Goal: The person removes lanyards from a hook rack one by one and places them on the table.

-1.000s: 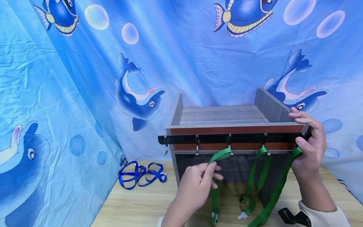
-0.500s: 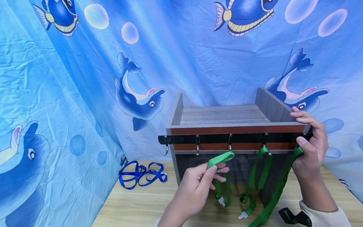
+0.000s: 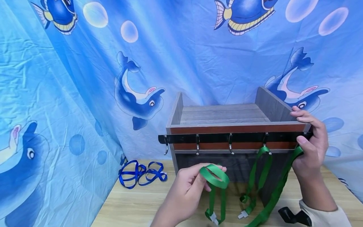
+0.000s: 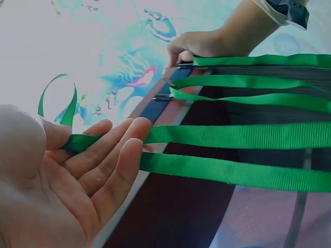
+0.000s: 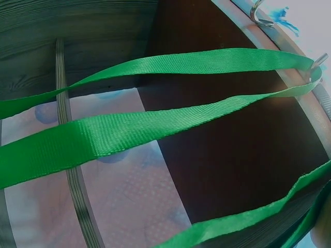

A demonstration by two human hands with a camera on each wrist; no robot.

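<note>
My left hand pinches a green lanyard between thumb and fingers, below the black hook rail. The lanyard's top loop stands over the fingers, apart from the bare middle hook; its two straps hang down to a white clip. In the left wrist view those straps pass behind the outer fingers. My right hand grips the rail's right end and the shelf corner, thumb in front. A second green lanyard hangs on the hook beside it. Another green strap hangs under the right hand; its hook is hidden.
The rail runs across the front of a grey wood-grain shelf on a light wooden table. Tangled blue lanyards lie left of it. Two bare hooks are at the rail's left. A blue dolphin-print curtain hangs behind.
The left hand's green lanyard has come off the middle hook and moved down and left with the hand. The right hand has stayed at the rail's end.
</note>
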